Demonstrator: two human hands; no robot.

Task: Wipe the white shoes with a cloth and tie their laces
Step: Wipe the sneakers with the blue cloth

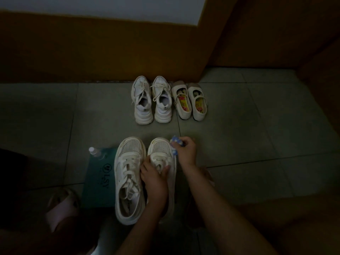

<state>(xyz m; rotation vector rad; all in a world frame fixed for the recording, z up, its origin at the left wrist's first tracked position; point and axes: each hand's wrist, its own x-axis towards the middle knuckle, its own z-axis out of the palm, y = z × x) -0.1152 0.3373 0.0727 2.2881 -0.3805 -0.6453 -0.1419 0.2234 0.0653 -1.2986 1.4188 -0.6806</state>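
Six shoes in three pairs stand on the floor [257,126]. The nearest pair is white and laced: the left shoe [128,173] and the right shoe [159,148] stand side by side, toes pointing away from the person, near the floor's near edge. Two white sneakers [142,100] stand at the far edge, toes to the wall [92,52], with their laces trailing loose. Just right of them are two strap shoes [198,102] with patterned insoles.

Two hands are at work. The left hand [154,178] lies over the right shoe's laces, fingers curled round the tongue area, gripping it. The right hand [184,150] is closed around one blue-and-white cloth [176,141], holding it against the outer side of that shoe's toe.

One clear bottle [94,152] lies at the far corner of one teal bag [99,183], which lies flat, touching the left shoe's outer side. One pink slipper [61,205] shows at the near left.

The floor is large grey tiles with dark joints. The room is dim; the wall is brown below and pale above, and a brown wooden panel [276,34] closes the right corner.
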